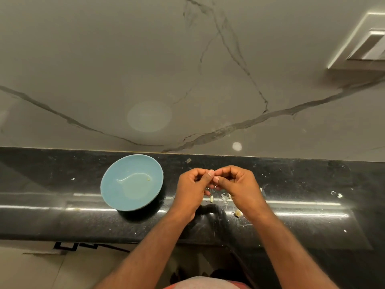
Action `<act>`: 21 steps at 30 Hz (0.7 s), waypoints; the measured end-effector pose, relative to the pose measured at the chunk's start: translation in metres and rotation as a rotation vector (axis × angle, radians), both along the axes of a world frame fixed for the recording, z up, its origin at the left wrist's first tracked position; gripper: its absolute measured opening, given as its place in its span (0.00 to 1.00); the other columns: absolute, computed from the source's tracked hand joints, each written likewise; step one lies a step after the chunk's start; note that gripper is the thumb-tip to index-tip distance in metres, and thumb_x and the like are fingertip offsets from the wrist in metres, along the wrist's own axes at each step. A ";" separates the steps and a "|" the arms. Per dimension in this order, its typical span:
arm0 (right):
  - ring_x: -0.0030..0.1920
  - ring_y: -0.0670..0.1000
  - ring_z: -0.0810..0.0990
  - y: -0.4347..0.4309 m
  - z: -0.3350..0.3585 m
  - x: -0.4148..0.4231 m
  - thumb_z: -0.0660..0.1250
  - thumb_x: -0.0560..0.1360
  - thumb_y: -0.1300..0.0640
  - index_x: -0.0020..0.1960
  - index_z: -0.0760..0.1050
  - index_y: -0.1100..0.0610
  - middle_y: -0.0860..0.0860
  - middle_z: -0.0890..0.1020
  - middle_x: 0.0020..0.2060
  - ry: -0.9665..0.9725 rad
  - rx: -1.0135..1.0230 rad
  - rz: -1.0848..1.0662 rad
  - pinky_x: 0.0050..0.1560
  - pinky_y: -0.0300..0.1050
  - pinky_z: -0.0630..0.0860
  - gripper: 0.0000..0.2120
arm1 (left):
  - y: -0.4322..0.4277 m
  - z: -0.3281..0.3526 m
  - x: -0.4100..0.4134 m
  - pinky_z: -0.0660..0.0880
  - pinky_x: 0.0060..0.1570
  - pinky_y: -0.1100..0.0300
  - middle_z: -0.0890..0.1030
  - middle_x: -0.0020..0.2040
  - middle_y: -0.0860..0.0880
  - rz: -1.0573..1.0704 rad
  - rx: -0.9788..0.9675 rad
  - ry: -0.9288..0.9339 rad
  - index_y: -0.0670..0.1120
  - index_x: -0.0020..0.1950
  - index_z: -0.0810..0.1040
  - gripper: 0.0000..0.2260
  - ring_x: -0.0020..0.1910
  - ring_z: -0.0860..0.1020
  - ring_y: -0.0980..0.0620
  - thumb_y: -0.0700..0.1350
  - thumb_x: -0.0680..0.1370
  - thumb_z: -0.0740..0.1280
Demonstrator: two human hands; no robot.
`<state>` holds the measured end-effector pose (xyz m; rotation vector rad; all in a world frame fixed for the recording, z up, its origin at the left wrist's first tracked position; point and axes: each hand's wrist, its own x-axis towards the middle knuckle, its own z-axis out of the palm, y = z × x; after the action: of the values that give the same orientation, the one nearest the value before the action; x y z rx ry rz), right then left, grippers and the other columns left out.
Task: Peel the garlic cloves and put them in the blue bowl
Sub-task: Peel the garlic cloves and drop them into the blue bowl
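Black stone counter [302, 184] carries everything. Blue bowl [115, 197] sits just left of the hands, close for drop-off; no clove seen inside. Left hand [192, 184] and right hand [237, 182], fingers curled and tips meeting, pinch something small, probably a garlic clove, largely hidden. Peel scraps [225, 197] lie directly beneath.

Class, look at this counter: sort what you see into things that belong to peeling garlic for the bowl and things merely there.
Belongs to the job: blue bowl; left hand and right hand, pinching a mostly hidden garlic clove; pale garlic bit on the black counter; peel scraps.
Merely there: wall switch plate; white specks at the counter's right.
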<state>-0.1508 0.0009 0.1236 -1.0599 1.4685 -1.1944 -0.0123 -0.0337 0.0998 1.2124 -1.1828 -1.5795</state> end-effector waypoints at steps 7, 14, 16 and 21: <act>0.41 0.54 0.83 0.001 0.025 0.004 0.72 0.74 0.66 0.49 0.83 0.62 0.59 0.86 0.41 -0.189 -0.054 -0.036 0.47 0.46 0.82 0.04 | 0.002 0.027 -0.006 0.75 0.33 0.65 0.82 0.33 0.51 0.079 -0.096 0.077 0.41 0.48 0.82 0.04 0.32 0.79 0.58 0.42 0.79 0.69; 0.43 0.51 0.84 0.002 0.036 -0.002 0.71 0.75 0.69 0.49 0.83 0.61 0.55 0.87 0.43 -0.283 -0.095 -0.104 0.43 0.40 0.80 0.06 | 0.004 0.035 -0.023 0.82 0.46 0.52 0.85 0.43 0.50 0.211 -0.344 -0.047 0.49 0.47 0.85 0.02 0.44 0.84 0.51 0.43 0.77 0.72; 0.41 0.50 0.84 0.005 0.039 -0.007 0.71 0.74 0.69 0.48 0.83 0.61 0.54 0.87 0.42 -0.323 -0.088 -0.112 0.43 0.40 0.81 0.06 | 0.008 0.038 -0.030 0.81 0.47 0.56 0.84 0.43 0.53 0.233 -0.398 -0.091 0.52 0.47 0.85 0.05 0.45 0.83 0.52 0.42 0.77 0.73; 0.41 0.50 0.83 0.012 0.040 -0.022 0.70 0.73 0.69 0.48 0.83 0.60 0.54 0.86 0.41 -0.433 -0.048 -0.114 0.43 0.41 0.81 0.07 | 0.011 0.043 -0.039 0.80 0.46 0.58 0.84 0.42 0.55 0.222 -0.534 -0.168 0.52 0.47 0.85 0.05 0.45 0.83 0.53 0.42 0.76 0.73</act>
<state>-0.1724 0.0127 0.1640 -0.6972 1.1757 -1.4413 -0.0515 -0.0226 0.1428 1.0829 -1.4071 -0.9276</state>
